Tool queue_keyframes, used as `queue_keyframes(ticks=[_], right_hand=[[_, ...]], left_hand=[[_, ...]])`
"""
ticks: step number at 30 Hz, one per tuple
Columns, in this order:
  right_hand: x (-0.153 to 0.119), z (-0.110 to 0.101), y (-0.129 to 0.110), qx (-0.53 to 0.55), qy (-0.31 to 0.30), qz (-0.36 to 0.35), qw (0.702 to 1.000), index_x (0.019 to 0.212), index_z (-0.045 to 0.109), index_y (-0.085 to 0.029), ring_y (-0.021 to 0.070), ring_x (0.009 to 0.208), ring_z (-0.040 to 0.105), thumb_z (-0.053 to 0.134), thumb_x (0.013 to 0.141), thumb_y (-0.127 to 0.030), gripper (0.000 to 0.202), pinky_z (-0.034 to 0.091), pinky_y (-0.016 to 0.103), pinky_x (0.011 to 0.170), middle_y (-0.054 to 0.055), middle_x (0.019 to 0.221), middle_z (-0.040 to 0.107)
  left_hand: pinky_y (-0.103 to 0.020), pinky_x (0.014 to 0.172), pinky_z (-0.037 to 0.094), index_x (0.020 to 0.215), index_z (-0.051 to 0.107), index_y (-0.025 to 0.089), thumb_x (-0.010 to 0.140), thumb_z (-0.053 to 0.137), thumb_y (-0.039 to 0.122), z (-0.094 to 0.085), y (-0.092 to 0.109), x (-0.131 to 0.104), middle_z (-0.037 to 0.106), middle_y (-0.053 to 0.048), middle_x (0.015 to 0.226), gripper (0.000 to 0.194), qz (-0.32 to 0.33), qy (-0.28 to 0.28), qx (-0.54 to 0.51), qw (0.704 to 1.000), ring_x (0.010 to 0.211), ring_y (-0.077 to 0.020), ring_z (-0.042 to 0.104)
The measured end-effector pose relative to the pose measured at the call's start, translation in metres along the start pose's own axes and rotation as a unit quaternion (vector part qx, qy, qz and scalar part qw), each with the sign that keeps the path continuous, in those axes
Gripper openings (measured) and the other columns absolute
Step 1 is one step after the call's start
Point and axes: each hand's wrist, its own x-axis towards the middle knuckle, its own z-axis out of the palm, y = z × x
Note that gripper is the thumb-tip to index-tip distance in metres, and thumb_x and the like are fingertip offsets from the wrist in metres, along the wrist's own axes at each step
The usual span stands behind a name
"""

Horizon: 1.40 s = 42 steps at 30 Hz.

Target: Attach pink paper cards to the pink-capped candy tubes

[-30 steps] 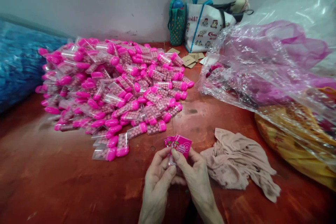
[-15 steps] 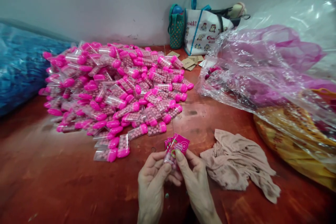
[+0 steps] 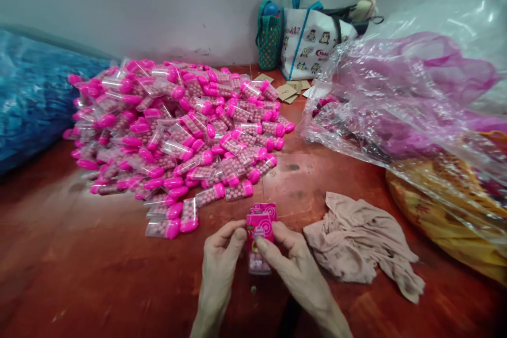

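Observation:
A small clear container of pink candy balls (image 3: 260, 265) with a bright pink printed label (image 3: 259, 226) over its upper part stands between my hands. My right hand (image 3: 295, 256) grips it from the right, thumb pressed on the label's front. At its left edge, my left hand (image 3: 222, 253) has thumb and index finger closed, the fingertips against the label's side; the other fingers are curled out of sight. Another pink printed piece (image 3: 265, 208) shows just behind the container. Ahead lies a big heap of similar pink-capped candy containers (image 3: 174, 132).
A crumpled beige cloth (image 3: 360, 243) lies right of my hands. Clear and pink plastic bags (image 3: 415, 84) and a yellow bag (image 3: 428, 206) fill the right side. A blue plastic sack (image 3: 35, 105) is at left. By the wall stand a white tote bag (image 3: 304, 50) and a green bottle holder (image 3: 268, 42).
The container has turned more upright, its label now facing me. My left hand has drawn back from underneath to the left edge. The view has shifted slightly.

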Motion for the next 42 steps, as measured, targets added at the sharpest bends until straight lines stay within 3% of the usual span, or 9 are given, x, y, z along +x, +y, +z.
queue_keyframes(ticks=[4, 8, 11, 15, 19, 30, 34, 38, 42], right_hand=[[-0.001, 0.001, 0.000, 0.074, -0.049, 0.010, 0.996, 0.102, 0.065, -0.019, 0.0180, 0.086, 0.057, 0.051, 0.084, -0.030, 0.025, 0.044, 0.030, 0.082, 0.002, 0.087, 0.063], [-0.006, 0.008, 0.011, 0.161, -0.060, 0.067, 0.983, 0.098, 0.063, -0.020, 0.0159, 0.074, 0.059, 0.067, 0.072, -0.027, 0.027, 0.048, 0.025, 0.069, -0.001, 0.078, 0.063], [-0.008, 0.016, 0.019, 0.171, -0.024, 0.088, 0.981, 0.095, 0.064, -0.019, 0.0147, 0.073, 0.061, 0.070, 0.069, -0.022, 0.027, 0.048, 0.022, 0.067, -0.001, 0.076, 0.065], [-0.007, 0.026, 0.022, 0.162, 0.034, 0.078, 0.983, 0.096, 0.066, -0.018, 0.0137, 0.071, 0.062, 0.063, 0.076, -0.026, 0.021, 0.049, 0.021, 0.066, 0.001, 0.077, 0.067], [-0.006, 0.028, 0.021, 0.194, 0.029, 0.080, 0.977, 0.099, 0.066, -0.020, 0.0134, 0.072, 0.063, 0.065, 0.075, -0.024, 0.024, 0.049, 0.020, 0.066, 0.000, 0.078, 0.069], [-0.007, 0.024, 0.023, 0.149, 0.031, 0.088, 0.984, 0.087, 0.069, -0.017, 0.0130, 0.066, 0.062, 0.066, 0.073, -0.025, 0.016, 0.049, 0.019, 0.061, 0.000, 0.072, 0.068], [-0.006, 0.024, 0.022, 0.153, 0.029, 0.082, 0.984, 0.094, 0.067, -0.018, 0.0135, 0.069, 0.062, 0.064, 0.075, -0.026, 0.021, 0.049, 0.019, 0.063, 0.001, 0.075, 0.068], [-0.009, 0.024, 0.022, 0.135, 0.020, 0.070, 0.988, 0.101, 0.064, -0.017, 0.0131, 0.068, 0.062, 0.060, 0.079, -0.025, 0.024, 0.048, 0.020, 0.063, 0.001, 0.074, 0.067], [-0.014, 0.022, 0.023, 0.092, 0.005, 0.070, 0.993, 0.083, 0.067, -0.014, 0.0128, 0.061, 0.060, 0.053, 0.083, -0.028, 0.021, 0.047, 0.020, 0.058, 0.003, 0.066, 0.066]], left_hand=[[-0.025, 0.070, 0.046, 0.083, 0.069, 0.013, 0.072, 0.065, 0.024, 0.005, 0.006, 0.003, 0.068, -0.005, 0.077, 0.016, -0.052, -0.055, -0.082, 0.994, 0.073, -0.0165, 0.061], [-0.028, 0.066, 0.048, 0.087, 0.067, 0.012, 0.076, 0.059, 0.027, 0.016, 0.011, 0.003, 0.068, -0.006, 0.074, 0.020, -0.105, -0.002, -0.194, 0.975, 0.069, -0.0178, 0.063], [-0.028, 0.063, 0.049, 0.085, 0.066, 0.012, 0.076, 0.060, 0.029, 0.018, 0.010, 0.002, 0.068, -0.006, 0.071, 0.019, -0.105, 0.022, -0.231, 0.967, 0.067, -0.0176, 0.063], [-0.027, 0.061, 0.050, 0.082, 0.065, 0.013, 0.071, 0.066, 0.026, 0.017, 0.010, 0.000, 0.068, -0.005, 0.069, 0.017, -0.098, 0.022, -0.229, 0.968, 0.065, -0.0175, 0.064], [-0.025, 0.060, 0.050, 0.087, 0.064, 0.014, 0.067, 0.069, 0.017, 0.018, 0.012, -0.001, 0.068, -0.005, 0.069, 0.021, -0.095, 0.018, -0.211, 0.973, 0.063, -0.0166, 0.064], [-0.026, 0.060, 0.050, 0.089, 0.063, 0.013, 0.069, 0.067, 0.016, 0.020, 0.010, -0.002, 0.070, -0.006, 0.072, 0.020, -0.097, 0.006, -0.207, 0.974, 0.061, -0.0158, 0.064], [-0.024, 0.055, 0.049, 0.089, 0.063, 0.013, 0.068, 0.068, 0.016, 0.021, 0.010, -0.002, 0.069, -0.005, 0.068, 0.022, -0.094, 0.006, -0.204, 0.974, 0.055, -0.0140, 0.063], [-0.023, 0.053, 0.049, 0.086, 0.063, 0.014, 0.066, 0.070, 0.017, 0.019, 0.010, -0.003, 0.068, -0.003, 0.063, 0.021, -0.090, 0.024, -0.206, 0.974, 0.050, -0.0124, 0.061], [-0.025, 0.055, 0.050, 0.078, 0.062, 0.012, 0.067, 0.069, 0.023, 0.012, 0.011, 0.002, 0.068, -0.005, 0.063, 0.017, -0.082, 0.073, -0.212, 0.971, 0.056, -0.0157, 0.063]])
